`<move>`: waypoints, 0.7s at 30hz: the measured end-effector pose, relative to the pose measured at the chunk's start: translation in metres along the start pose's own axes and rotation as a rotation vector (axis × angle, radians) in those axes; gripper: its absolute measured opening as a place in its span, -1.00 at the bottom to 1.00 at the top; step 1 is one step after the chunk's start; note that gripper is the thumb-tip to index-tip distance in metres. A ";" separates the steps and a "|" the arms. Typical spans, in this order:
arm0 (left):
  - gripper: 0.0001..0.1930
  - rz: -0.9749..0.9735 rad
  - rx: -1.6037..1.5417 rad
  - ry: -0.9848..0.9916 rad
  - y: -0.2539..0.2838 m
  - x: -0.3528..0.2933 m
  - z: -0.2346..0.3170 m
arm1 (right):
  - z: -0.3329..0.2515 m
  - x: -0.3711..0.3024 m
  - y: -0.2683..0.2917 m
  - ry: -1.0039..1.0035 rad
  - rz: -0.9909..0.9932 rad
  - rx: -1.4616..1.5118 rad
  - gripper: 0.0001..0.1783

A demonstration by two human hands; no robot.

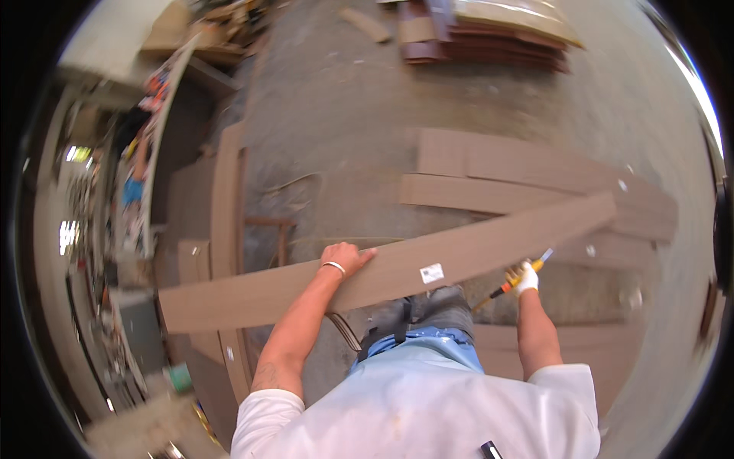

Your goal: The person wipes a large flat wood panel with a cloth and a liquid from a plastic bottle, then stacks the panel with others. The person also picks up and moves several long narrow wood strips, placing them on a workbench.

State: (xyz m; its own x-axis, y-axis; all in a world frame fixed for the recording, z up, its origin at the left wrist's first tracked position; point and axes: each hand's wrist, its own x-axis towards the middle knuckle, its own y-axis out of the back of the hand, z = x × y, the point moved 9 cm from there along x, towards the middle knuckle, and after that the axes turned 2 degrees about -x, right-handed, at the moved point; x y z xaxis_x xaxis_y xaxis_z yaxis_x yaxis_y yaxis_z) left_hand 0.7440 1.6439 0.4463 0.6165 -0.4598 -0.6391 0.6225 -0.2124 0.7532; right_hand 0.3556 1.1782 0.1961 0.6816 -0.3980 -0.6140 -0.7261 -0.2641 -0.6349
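Observation:
A long brown board (482, 249) with a white label (432, 273) slants across in front of my body, its right end higher in view than its left. My left hand (345, 260), bare with a white band at the wrist, grips the board left of its middle; the fingertips are hidden past its far edge. In a white glove, my right hand (525, 277) is closed around a slim yellow hand tool (537, 265) with a pale tip and an orange and black rear part. The tool is just on the near side of the board, and its exact kind is unclear.
More brown boards (527, 164) lie on the floor at the right, others (225, 206) stand at the left. A stack of panels (489, 46) sits at the far side. A cluttered shelf (157, 153) runs along the left. Brown panel material (558, 352) lies near my right side.

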 end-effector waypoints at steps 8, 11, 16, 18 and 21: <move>-0.27 0.014 -0.033 0.262 -0.004 -0.156 -0.067 | 0.073 0.015 -0.043 -0.148 0.306 -0.396 -0.40; -0.30 0.088 -0.133 0.310 -0.032 -0.194 -0.091 | 0.068 0.008 -0.045 -0.068 0.399 -0.337 -0.48; -0.36 0.358 -0.184 0.404 -0.058 -0.251 -0.167 | 0.075 0.039 -0.141 -0.010 0.191 -0.244 -0.58; -0.38 0.428 -0.279 0.450 -0.075 -0.284 -0.197 | 0.071 0.034 -0.209 0.025 0.109 -0.295 -0.51; -0.40 0.508 -0.404 0.509 -0.103 -0.336 -0.227 | 0.050 -0.008 -0.353 0.145 0.057 -0.349 -0.44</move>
State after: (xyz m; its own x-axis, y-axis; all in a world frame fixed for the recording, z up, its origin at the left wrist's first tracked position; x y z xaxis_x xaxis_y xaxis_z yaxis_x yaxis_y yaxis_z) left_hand 0.5826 2.0162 0.5480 0.9522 0.0509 -0.3013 0.2750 0.2874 0.9175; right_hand 0.6114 1.3185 0.4018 0.6375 -0.5341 -0.5552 -0.7667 -0.5111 -0.3887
